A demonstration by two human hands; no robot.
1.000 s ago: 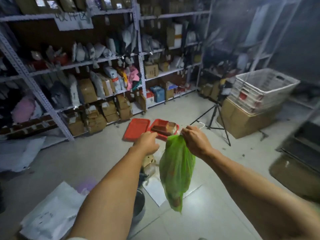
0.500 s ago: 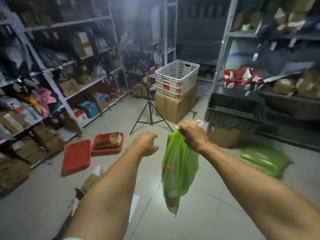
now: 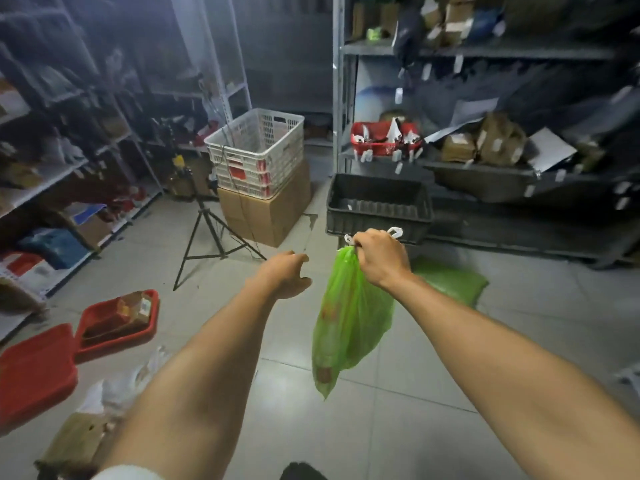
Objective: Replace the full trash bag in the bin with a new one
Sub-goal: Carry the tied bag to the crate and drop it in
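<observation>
A full green trash bag [image 3: 346,320] hangs in the air above the tiled floor, its gathered neck and white drawstring loops gripped by my right hand [image 3: 379,256]. My left hand [image 3: 285,273] floats just left of the bag with loosely curled fingers and holds nothing. A second green bag [image 3: 453,284] lies on the floor behind the hanging one, near the right shelving. The bin is out of view.
A black tripod [image 3: 211,233] stands ahead on the left, before a white crate [image 3: 256,150] on a cardboard box [image 3: 266,213]. A black tub [image 3: 379,206] sits under the right shelves. Red trays [image 3: 38,368] and paper scraps lie on the floor at left.
The view has swung right, from the left shelves toward the right shelving and the second green bag. My right hand still holds the bag; my left hand stays apart from it.
</observation>
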